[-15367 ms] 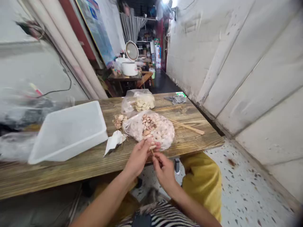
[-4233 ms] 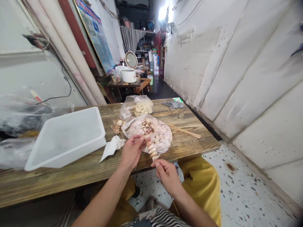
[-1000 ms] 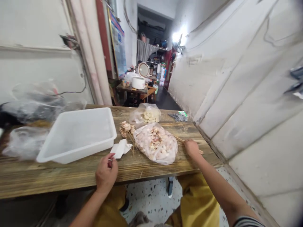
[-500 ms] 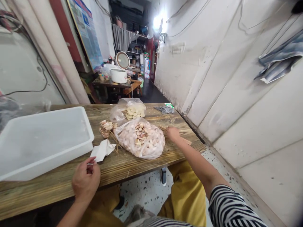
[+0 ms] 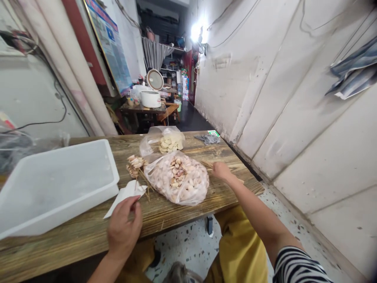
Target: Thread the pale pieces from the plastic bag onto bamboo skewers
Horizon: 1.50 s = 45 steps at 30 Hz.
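My left hand point(image 5: 125, 224) is at the near edge of the table, fingers curled and tips together over a white paper point(image 5: 127, 192). Whatever is in its fingertips is too small to make out. On the right, my right hand point(image 5: 221, 171) is closed on thin bamboo skewers point(image 5: 207, 163) lying on the wood. A clear plastic bag point(image 5: 193, 191) full of peeled garlic cloves point(image 5: 177, 173) sits between my hands, its mouth open. Behind the paper lies a cluster of skewered cloves point(image 5: 135, 163), sticks pointing toward me.
A white plastic tub point(image 5: 113, 182) takes up the left of the wooden table point(image 5: 165, 220). Another bag holds skewered pale slices point(image 5: 171, 142) at the back. A crumpled grey plastic piece point(image 5: 208, 139) lies near the far right corner. A rice cooker point(image 5: 150, 99) stands beyond.
My left hand has moved right and over the white paper, which now lies turned differently. My right hand stays at the skewers. The whole view has shifted slightly.
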Tool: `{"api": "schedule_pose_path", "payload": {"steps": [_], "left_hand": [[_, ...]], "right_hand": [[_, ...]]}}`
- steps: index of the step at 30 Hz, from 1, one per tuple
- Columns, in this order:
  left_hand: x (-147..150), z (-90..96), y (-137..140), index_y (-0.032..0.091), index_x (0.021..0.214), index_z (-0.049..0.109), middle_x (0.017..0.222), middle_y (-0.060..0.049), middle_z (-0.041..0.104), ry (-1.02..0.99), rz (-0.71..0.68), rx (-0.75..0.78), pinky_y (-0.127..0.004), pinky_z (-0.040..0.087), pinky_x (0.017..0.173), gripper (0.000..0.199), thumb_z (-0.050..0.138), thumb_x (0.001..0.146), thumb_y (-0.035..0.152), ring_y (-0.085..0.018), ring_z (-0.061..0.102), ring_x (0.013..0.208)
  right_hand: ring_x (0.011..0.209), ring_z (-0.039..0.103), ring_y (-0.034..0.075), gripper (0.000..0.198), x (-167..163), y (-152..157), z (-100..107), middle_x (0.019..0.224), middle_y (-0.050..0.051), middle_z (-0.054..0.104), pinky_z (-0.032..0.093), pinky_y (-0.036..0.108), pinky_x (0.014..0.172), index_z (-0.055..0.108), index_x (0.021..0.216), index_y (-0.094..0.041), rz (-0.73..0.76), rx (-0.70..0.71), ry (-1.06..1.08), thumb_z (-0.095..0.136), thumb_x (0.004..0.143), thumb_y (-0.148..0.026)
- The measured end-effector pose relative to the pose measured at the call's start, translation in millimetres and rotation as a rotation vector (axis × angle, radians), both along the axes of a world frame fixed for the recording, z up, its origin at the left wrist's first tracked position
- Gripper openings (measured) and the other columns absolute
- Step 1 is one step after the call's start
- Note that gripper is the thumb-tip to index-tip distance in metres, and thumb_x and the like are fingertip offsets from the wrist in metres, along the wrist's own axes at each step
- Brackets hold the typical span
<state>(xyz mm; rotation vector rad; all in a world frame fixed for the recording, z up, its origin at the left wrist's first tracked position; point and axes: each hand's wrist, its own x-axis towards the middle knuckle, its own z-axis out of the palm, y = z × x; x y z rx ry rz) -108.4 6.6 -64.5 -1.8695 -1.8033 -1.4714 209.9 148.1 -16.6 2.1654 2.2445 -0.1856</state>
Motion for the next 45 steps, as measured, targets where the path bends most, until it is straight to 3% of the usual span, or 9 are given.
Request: {"api": "schedule_pose_path", "payload": {"steps": [5,12,17,22,26,32,36,39,45], "left_hand": [[30,26.4,63,0.02,0.088,0.065,0.089,-0.006,0.068,0.223,-0.272,-0.066,-0.035,0.044,0.079,0.022,0.045,0.084,0.027,-0.022,0.06,0.084],[62,34.2,141,0.017,0.07,0.066,0.075,-0.013,0.066,0.673,-0.134,-0.319,-0.043,0.038,0.072,0.019,0.049,0.076,0.023,-0.032,0.056,0.083],[61,38.9,143,0.016,0.07,0.066,0.075,-0.014,0.065,0.65,-0.107,-0.406,-0.04,0.037,0.074,0.024,0.044,0.079,0.022,-0.029,0.058,0.081],[49,39.8,118,0.019,0.091,0.065,0.089,-0.01,0.067,0.509,-0.25,-0.495,-0.033,0.039,0.074,0.027,0.04,0.084,0.027,-0.024,0.058,0.085],[50,38.7,109,0.015,0.081,0.065,0.086,-0.013,0.063,0.563,-0.336,-0.539,-0.034,0.039,0.077,0.024,0.041,0.081,0.016,-0.024,0.056,0.085],[58,49.4,86,0.017,0.094,0.067,0.094,-0.008,0.06,-0.102,-0.328,-0.328,-0.03,0.044,0.073,0.025,0.055,0.076,0.029,-0.017,0.055,0.074],[67,46.4,54,0.016,0.089,0.065,0.074,-0.002,0.064,-0.784,-0.521,-0.581,-0.027,0.047,0.065,0.026,0.067,0.068,0.032,-0.013,0.056,0.062],[72,45.1,36,0.014,0.085,0.063,0.075,-0.003,0.066,-1.253,-0.652,-0.701,-0.026,0.051,0.071,0.023,0.07,0.065,0.021,-0.014,0.063,0.07],[71,46.8,26,0.01,0.08,0.063,0.081,-0.008,0.069,-1.545,-0.68,-0.647,-0.026,0.052,0.08,0.005,0.061,0.076,0.012,-0.017,0.066,0.084]], "right_hand": [[0.061,0.061,0.013,0.011,16,-54,-16,0.066,0.004,0.067,0.045,0.021,0.057,0.059,0.071,-0.013,-0.021,-0.003,0.633,0.05,0.076,-0.015],[0.036,0.04,0.004,0.015,-8,-121,-52,0.062,0.001,0.062,0.032,0.016,0.036,0.051,0.069,-0.015,-0.046,-0.109,1.253,0.049,0.075,-0.028],[0.031,0.032,0.0,0.026,-33,-148,-44,0.06,-0.003,0.059,0.022,0.014,0.032,0.051,0.069,-0.014,-0.13,-0.188,1.733,0.06,0.075,-0.037],[0.025,0.033,0.002,0.03,-69,-157,-27,0.052,-0.006,0.058,0.018,0.013,0.027,0.049,0.09,-0.016,-0.088,-0.204,1.724,0.055,0.079,-0.043],[0.024,0.031,0.002,0.032,-93,-157,-18,0.049,-0.008,0.055,0.017,0.013,0.027,0.049,0.091,-0.015,-0.073,-0.192,1.696,0.054,0.077,-0.043],[0.025,0.031,0.003,0.032,-100,-172,-11,0.049,-0.007,0.055,0.018,0.014,0.028,0.049,0.093,-0.015,-0.092,-0.184,1.682,0.05,0.078,-0.043],[0.03,0.03,0.004,0.03,-102,-178,-10,0.044,-0.009,0.047,0.022,0.015,0.033,0.053,0.095,-0.014,-0.058,-0.091,1.6,0.05,0.08,-0.039],[0.037,0.035,0.006,0.028,-105,-179,-12,0.044,-0.008,0.045,0.027,0.017,0.039,0.057,0.094,-0.012,-0.029,-0.023,1.537,0.049,0.08,-0.036],[0.039,0.034,0.007,0.03,-110,-179,-16,0.044,-0.007,0.043,0.028,0.019,0.042,0.062,0.094,-0.011,-0.01,-0.011,1.489,0.047,0.08,-0.033]]}}
